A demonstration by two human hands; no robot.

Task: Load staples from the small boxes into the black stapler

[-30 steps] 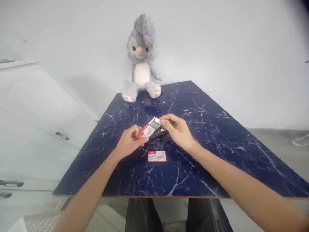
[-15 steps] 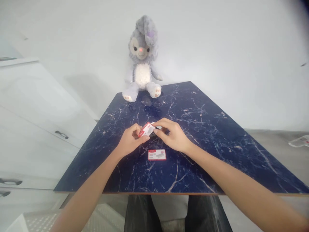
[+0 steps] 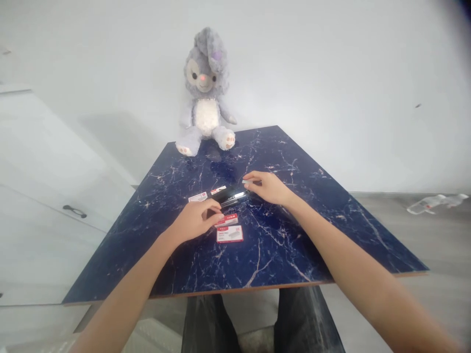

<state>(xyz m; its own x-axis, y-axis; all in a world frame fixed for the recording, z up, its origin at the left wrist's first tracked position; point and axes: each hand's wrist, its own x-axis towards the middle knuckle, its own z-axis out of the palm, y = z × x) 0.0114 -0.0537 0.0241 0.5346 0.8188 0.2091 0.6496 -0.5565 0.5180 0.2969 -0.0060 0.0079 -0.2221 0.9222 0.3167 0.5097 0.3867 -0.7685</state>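
My left hand (image 3: 196, 218) is closed around the near left end of a black stapler (image 3: 228, 195), its fingers curled over it. A shiny metal rail shows along the stapler's right part. Beyond its right end, my right hand (image 3: 268, 187) pinches a small pale strip (image 3: 248, 182), too small to make out clearly. In front of the stapler, a red-and-white staple box (image 3: 228, 220) lies partly under my left fingertips. Nearer to me lies another staple box (image 3: 230, 234). Behind my left hand sit a white box (image 3: 197, 197) and a smaller red-and-white box (image 3: 218, 189).
A grey plush rabbit (image 3: 206, 93) sits at the far edge of the dark blue marbled table (image 3: 294, 235), against the wall. White drawers (image 3: 47, 235) stand on the left. Clear plastic items (image 3: 434, 203) lie on the floor at right.
The staple box I held between both hands now lies on the table. My left hand has gone to the stapler; my right hand has moved away rightward with a small pale strip.
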